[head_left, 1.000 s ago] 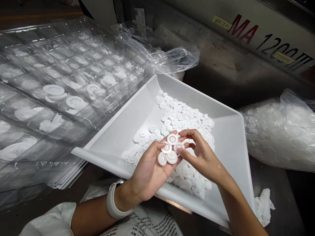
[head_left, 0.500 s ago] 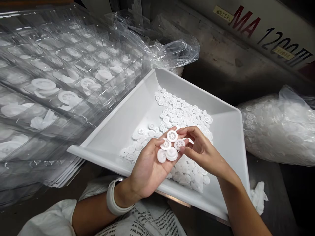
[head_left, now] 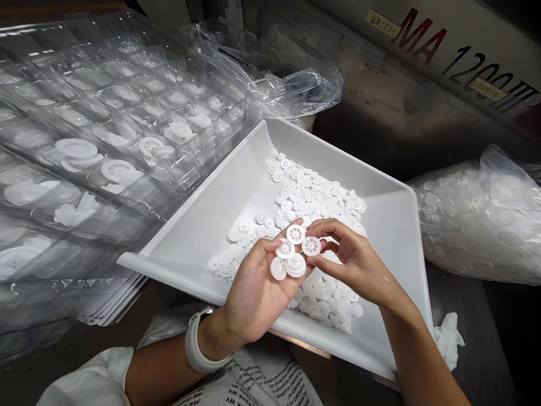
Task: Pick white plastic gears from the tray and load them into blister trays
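Several discs (head_left: 295,264) are held in the upturned left hand (head_left: 262,299), the right hand (head_left: 359,256) pinching 1 spoked disc (head_left: 311,246).

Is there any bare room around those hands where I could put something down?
Yes: in the tray, between its left side and the pile, with a narrower strip between the pile and its right side. The dark surface between the bag and scrap looks bare too. It's crowded mid-tray, where left hand and right hand hold discs.
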Tool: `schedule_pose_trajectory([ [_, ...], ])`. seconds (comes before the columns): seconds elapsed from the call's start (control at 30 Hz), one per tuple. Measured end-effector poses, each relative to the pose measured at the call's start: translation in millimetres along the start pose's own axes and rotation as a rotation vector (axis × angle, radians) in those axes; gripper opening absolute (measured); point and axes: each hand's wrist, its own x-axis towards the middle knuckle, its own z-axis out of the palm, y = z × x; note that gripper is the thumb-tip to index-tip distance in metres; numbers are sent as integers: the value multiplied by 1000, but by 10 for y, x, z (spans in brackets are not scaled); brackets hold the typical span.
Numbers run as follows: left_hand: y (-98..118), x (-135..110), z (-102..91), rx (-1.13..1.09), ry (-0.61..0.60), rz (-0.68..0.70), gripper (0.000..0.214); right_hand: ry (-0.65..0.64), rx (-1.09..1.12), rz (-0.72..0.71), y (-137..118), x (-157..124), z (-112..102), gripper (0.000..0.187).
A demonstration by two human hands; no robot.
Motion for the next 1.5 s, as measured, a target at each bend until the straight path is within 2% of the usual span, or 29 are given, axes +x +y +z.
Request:
schedule_pose_trajectory([
  [0.2, -1, 6, 16, -2, -16, 7, 42, 44, -4, -4, -7, -2, -3, 27],
  [0.67, -8, 6, 12, 8, -7, 15, 44, 35, -31, -18, 0, -15, -6, 27],
  [1.07, -7, 23, 3, 10, 20, 32, 48, -25, -123, -84, -139, -88, 26, 42],
  [1.2, -8, 20, 6, 3, 6, 42, 44, -94, -313, -120, -189, -123, 57, 36],
  [1.3, -9, 16, 15, 1, 0, 45, 42, -75, -429, -162, -192, -121, 85, 30],
  [1.5, -1, 24, 27, 2, -3, 66, 41, -22, -314, -199, -198, -90, 55, 17],
])
